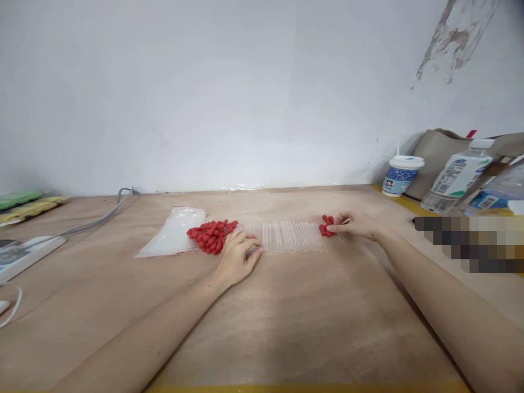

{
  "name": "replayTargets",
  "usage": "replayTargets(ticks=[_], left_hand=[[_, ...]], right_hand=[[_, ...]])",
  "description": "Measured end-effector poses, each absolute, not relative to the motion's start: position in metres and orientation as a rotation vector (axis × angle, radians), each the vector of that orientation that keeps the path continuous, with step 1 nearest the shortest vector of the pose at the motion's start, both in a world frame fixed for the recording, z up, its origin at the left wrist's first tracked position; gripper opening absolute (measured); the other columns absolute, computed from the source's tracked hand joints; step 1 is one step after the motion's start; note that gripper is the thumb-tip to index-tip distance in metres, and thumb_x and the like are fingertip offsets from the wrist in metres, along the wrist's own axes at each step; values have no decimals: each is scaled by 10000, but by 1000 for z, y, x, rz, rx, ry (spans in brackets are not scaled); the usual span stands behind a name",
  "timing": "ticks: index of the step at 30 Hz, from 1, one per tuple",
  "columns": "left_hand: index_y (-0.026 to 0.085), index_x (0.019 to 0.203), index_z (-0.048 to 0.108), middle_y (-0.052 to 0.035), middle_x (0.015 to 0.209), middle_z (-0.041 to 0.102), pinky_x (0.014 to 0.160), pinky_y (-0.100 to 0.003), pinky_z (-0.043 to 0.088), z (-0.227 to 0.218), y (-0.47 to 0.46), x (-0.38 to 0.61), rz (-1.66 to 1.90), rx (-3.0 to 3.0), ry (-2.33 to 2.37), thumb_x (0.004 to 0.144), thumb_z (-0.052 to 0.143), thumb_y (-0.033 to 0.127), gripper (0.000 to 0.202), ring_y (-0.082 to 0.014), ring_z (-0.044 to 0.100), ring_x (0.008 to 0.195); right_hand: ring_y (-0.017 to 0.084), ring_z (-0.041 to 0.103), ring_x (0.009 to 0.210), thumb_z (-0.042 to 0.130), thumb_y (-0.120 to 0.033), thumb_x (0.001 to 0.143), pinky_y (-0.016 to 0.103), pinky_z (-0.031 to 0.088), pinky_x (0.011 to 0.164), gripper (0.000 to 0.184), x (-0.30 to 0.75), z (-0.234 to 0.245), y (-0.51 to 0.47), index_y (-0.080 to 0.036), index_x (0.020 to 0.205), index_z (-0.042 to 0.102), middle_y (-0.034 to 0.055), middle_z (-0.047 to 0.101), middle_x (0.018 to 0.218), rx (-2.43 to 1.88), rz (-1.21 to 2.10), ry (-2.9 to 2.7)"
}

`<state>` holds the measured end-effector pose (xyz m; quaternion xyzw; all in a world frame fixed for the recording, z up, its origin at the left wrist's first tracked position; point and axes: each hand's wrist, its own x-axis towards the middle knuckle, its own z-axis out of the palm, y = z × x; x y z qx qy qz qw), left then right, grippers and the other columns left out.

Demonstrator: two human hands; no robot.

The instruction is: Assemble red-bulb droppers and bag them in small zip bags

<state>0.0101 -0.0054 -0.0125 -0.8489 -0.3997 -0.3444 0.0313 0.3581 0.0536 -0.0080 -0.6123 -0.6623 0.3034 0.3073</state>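
Head view: light pressure from the loosely spread left hand (pixel 236 255) should keep the clear tubes (pixel 290 236), toward its two o'clock, aligned; the right hand (pixel 357 225) touches red bulbs (pixel 322 229) at the row's three o'clock, pinch unclear.

Open tabletop (pixel 311 327) between the forearms (pixel 176 327), clear tubes (pixel 286 236) blocking beyond, red pieces (pixel 210 234) at both ends, wall (pixel 245 98) behind

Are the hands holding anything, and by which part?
The right hand has its fingers at some red pieces; I can't tell if it grips one. The left hand lies over clear tubes, its hold unclear too.
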Motion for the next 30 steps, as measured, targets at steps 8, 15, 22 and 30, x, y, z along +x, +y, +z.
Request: replayTargets(ticks=[8, 15, 22, 30], left_hand=[[190, 720, 556, -34, 907, 598, 827, -386, 369, -9, -5, 14, -1078, -2501, -1402, 773, 541, 248, 80, -217, 487, 930], [194, 718, 590, -65, 911, 576, 798, -419, 362, -7, 11, 28, -956, -2347, -1535, 729, 566, 302, 111, -260, 468, 923], [170, 586, 629, -139, 974, 565, 808, -488, 327, -2, 31, 50, -820, -2219, -1724, 659, 591, 359, 207, -335, 442, 956], [163, 506, 627, -162, 867, 603, 775, -500, 331, 3, 37, 56, -717, -2170, -1844, 621, 585, 392, 260, -350, 466, 899]], right_hand=[[105, 473, 532, 739, -457, 490, 227, 319, 492, 347, 361, -9, 56, -145, 575, 614, -1, 571, 558, -1556, 916, -1793], [86, 428, 474, 739, -422, 494, 216, 282, 445, 304, 362, -9, 57, -147, 535, 616, -16, 535, 494, -1633, 872, -1773], [101, 436, 445, 737, -359, 496, 227, 304, 408, 227, 359, -5, 54, -169, 474, 616, 3, 533, 449, -1665, 885, -1643], [81, 427, 415, 721, -300, 514, 211, 336, 394, 244, 355, 2, 49, -167, 405, 547, -18, 487, 403, -1612, 1014, -1522]])
